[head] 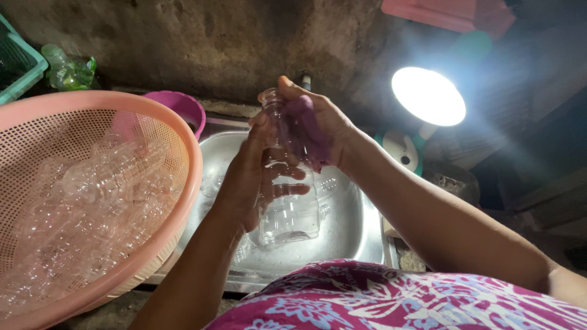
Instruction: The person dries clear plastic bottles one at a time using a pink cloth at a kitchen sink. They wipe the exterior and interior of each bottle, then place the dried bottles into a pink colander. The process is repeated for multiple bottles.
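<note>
1. A rough, dark wall (208,43) fills the top of the frame, and a lit lamp (428,96) glares at the upper right.
2. Below the wall, in the middle of the frame, sits a metal basin (358,214), shiny and wet inside.
3. My left hand (254,177) comes up from the lower middle and wraps around the side of a clear bottle (287,208), fingers curled against its body.
4. My right hand (312,125) reaches in from the right and closes over the bottle's neck and shoulder, thumb across the top near the open mouth.
5. The bottle stands roughly upright between both hands, at the centre of the frame, held above the basin and not touching it as far as I can tell.
6. A pink basket (189,159) takes up the left side of the frame, its rim just beside the basin; it is heaped with more clear bottles (92,208).
7. Behind the basket, a purple tub (183,107) shows against the wall.
8. A green crate (21,67) sits in the upper left corner, with a crumpled green bottle (70,70) next to it.
9. My flowered magenta dress (379,296) covers the bottom edge.
</note>
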